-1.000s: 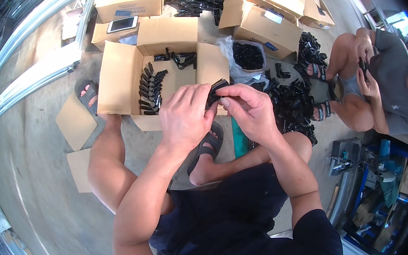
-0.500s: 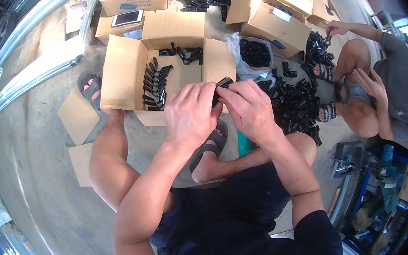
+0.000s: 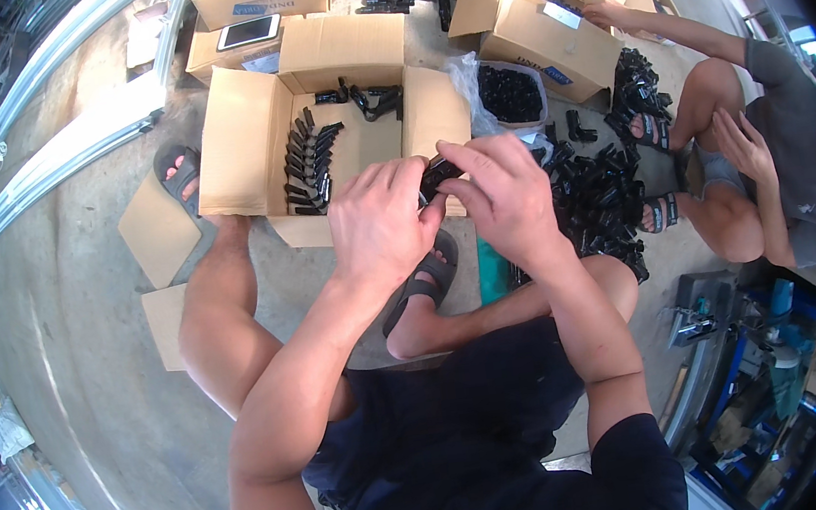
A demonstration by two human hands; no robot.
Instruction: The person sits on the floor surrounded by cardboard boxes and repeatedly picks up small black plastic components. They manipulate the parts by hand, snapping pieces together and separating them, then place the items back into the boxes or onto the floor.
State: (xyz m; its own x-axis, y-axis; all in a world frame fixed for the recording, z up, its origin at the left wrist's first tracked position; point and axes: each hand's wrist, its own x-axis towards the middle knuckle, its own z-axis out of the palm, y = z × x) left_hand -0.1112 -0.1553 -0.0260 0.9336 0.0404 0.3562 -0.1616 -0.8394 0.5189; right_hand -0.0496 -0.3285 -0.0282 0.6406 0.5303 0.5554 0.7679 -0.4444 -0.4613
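In front of my lap, both hands hold one black, glossy angled part (image 3: 436,178). My left hand (image 3: 376,220) wraps round its left end, while the thumb and fingers of my right hand (image 3: 502,196) pinch its right end. Fingers cover much of the part, so its full shape is hidden. Just beyond my hands stands an open cardboard box (image 3: 239,143). Inside it, similar black L-shaped parts (image 3: 309,165) lie stacked in a row along the left side, and a few more rest at its back.
To the right a heap of black parts (image 3: 595,195) spreads over the floor. A tub (image 3: 518,127) of small black pieces stands behind it, beside a clear plastic bag (image 3: 469,87). A co-worker (image 3: 798,140) sits at the right, reaching to another box (image 3: 545,43). A tablet (image 3: 249,32) lies on a carton.
My right hand has shifted its fingers up and slightly right on the black part, showing more of it. The co-worker's arm has moved from the heap toward the box behind.
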